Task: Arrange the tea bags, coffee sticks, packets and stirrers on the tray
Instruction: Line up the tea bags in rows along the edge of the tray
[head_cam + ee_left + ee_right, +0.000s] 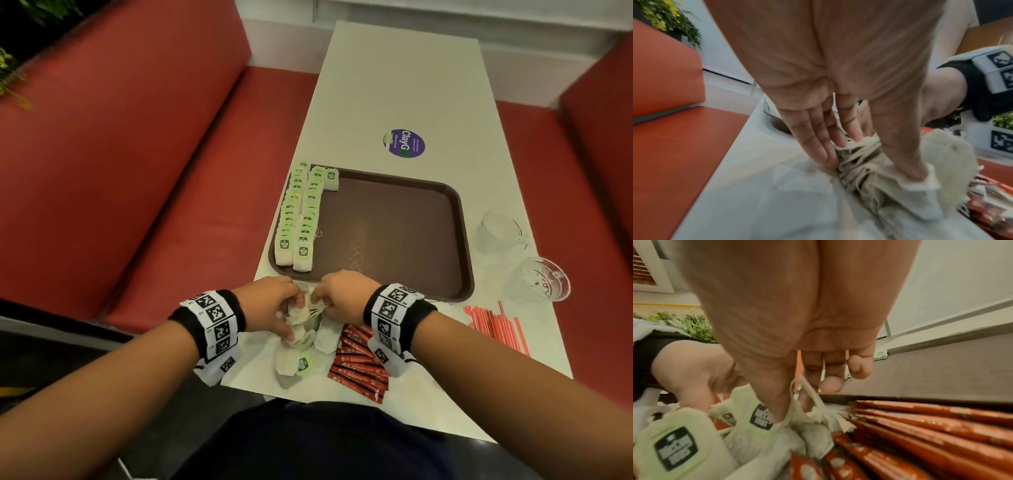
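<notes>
A brown tray [394, 233] lies mid-table, with two rows of green-labelled tea bags [298, 219] along its left side. Just in front of the tray, both hands meet over a loose pile of tea bags [301, 363]. My left hand [294, 308] pinches a small stack of tea bags [859, 170] between fingers and thumb. My right hand [322, 301] pinches the same bundle's edge and strings [807, 391] from the right. Red coffee sticks [356, 363] lie under my right wrist. Red stirrers [496, 325] lie to the right, near the tray's corner.
Two clear glass cups [500, 233] [537, 279] stand right of the tray. A purple sticker [406, 143] is on the white table beyond it. Red bench seats [171, 205] flank the table on both sides. The tray's middle and right carry nothing.
</notes>
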The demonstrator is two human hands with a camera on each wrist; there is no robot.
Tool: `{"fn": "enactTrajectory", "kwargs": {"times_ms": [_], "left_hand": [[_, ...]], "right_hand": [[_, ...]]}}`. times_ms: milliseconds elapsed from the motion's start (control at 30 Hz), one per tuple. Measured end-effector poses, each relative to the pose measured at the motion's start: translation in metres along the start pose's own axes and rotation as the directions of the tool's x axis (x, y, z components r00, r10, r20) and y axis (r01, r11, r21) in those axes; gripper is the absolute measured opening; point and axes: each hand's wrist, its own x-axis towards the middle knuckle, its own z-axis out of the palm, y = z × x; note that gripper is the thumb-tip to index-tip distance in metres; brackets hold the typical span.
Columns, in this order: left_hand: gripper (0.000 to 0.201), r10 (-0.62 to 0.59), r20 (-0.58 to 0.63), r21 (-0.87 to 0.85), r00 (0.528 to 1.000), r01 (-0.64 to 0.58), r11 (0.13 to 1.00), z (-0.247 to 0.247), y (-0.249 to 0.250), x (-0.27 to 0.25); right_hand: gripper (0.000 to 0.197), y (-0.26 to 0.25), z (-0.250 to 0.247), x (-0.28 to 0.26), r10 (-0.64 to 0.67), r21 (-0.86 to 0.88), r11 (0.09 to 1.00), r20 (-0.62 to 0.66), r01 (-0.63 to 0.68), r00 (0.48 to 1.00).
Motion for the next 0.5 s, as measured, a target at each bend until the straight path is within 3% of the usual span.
{"fn": "enactTrajectory", "kwargs": {"times_ms": [233, 500], "left_hand": [[0.027, 0.017, -0.083, 0.096, 0.996, -0.009, 0.995, -0.007, 0.001, 0.002], [0.026, 0.029, -0.236, 0.015, 0.971, -0.026, 1.0, -0.014, 0.0, 0.006]], "right_hand": [[0.015, 0.003, -0.005, 0.0, -0.014, 0.015, 1.0, -0.085, 0.016, 0.996], [0.012, 0.011, -0.016, -0.012, 0.016, 0.203, 0.979, -0.206, 0.027, 0.978]]}}
